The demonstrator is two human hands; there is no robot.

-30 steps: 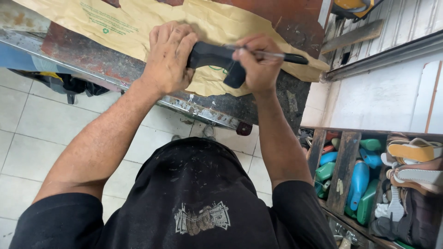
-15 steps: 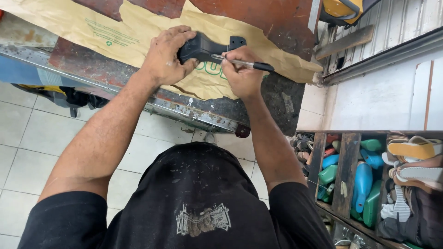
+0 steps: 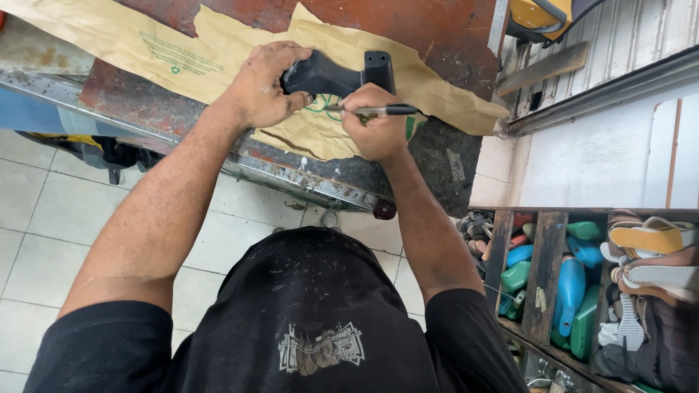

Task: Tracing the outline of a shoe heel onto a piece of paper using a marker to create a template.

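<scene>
left hand closed over black sole piece, pressing it on brown paper on table. right hand pinches pen, tip beside piece edge. blue and green shoe lasts in wooden rack at right.

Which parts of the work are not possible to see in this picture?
- Head view: left end of the black piece, covered by the left hand.
- Pen tip, hidden behind the right hand.
- Brown paper, cut off by the top edge.
</scene>
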